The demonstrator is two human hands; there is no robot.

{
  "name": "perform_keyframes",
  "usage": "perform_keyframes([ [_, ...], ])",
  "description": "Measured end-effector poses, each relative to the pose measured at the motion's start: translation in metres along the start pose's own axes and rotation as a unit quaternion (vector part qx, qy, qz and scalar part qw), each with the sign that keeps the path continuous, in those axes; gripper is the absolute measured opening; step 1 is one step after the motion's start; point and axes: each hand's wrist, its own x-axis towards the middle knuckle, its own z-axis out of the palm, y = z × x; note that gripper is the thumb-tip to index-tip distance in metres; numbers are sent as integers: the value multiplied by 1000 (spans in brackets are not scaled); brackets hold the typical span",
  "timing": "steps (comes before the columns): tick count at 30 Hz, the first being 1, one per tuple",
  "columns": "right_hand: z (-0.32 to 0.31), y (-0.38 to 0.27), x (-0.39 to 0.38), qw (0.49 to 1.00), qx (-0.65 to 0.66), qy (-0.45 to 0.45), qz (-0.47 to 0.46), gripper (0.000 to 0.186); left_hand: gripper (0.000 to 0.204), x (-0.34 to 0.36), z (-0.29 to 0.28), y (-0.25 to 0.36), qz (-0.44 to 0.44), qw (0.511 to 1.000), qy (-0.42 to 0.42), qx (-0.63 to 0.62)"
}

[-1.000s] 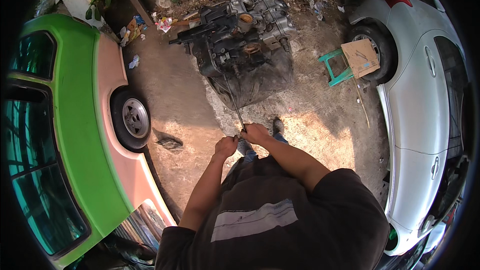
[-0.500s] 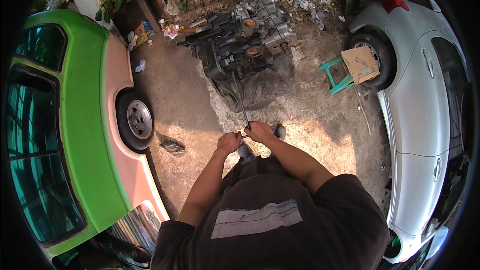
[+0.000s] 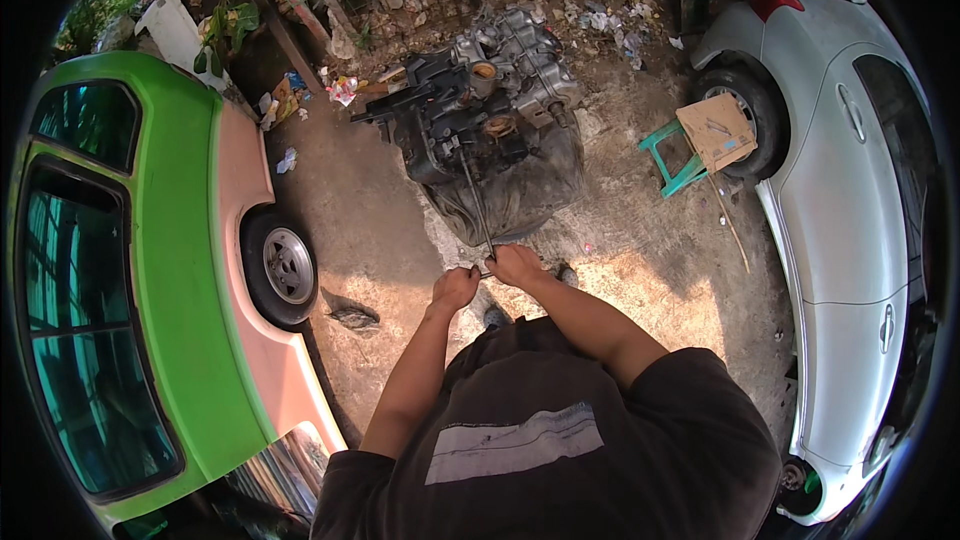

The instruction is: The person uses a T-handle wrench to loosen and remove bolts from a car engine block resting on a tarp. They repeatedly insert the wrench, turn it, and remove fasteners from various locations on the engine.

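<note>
A long, thin T-handle wrench (image 3: pixel 474 195) slants from the engine down toward my body. My right hand (image 3: pixel 516 265) is closed around its near end. Just left of it, my left hand (image 3: pixel 457 287) grips the short crosspiece, part of which shows between the two hands. The wrench's far tip meets the dark side of a greasy engine (image 3: pixel 480 90), where the exact point of contact is too small to make out. Under the engine is a dark, dirty, crumpled cover (image 3: pixel 530 190).
A green and pink vehicle (image 3: pixel 170 240) stands on the left, a silver car (image 3: pixel 840 230) on the right. Beside the car's wheel, a green stool (image 3: pixel 660 155) carries a cardboard piece (image 3: pixel 718 132) with a small tool on it. Litter (image 3: pixel 625 25) lies along the back wall.
The view has tilted up a little, so the engine and both vehicles sit slightly lower in the picture. Both hands keep their hold on the wrench, with hardly any movement.
</note>
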Motion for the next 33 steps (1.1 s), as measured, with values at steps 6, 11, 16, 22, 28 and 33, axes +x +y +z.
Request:
perform_keyframes([
  [6, -6, 2, 5, 1000, -14, -16, -11, 39, 59, 0, -3, 7, -9, 1000, -5, 6],
  [11, -8, 1, 5, 1000, -10, -10, -25, 39, 54, -8, -13, 10, -3, 1000, -10, 7],
  [16, -9, -2, 3, 1000, -14, -7, -19, 37, 53, -6, -15, 10, 2, 1000, -22, 1],
  [22, -8, -7, -4, 999, -33, 23, -11, 40, 48, 23, 12, -16, 3, 996, -22, -89],
  [28, -23, -8, -7, 997, -72, 16, -26, 35, 37, 100, -14, -15, 8, 857, -69, -511],
  [33, -28, -12, -8, 998, -52, 11, -31, 35, 32, 146, -58, 29, -36, 808, -39, -587],
])
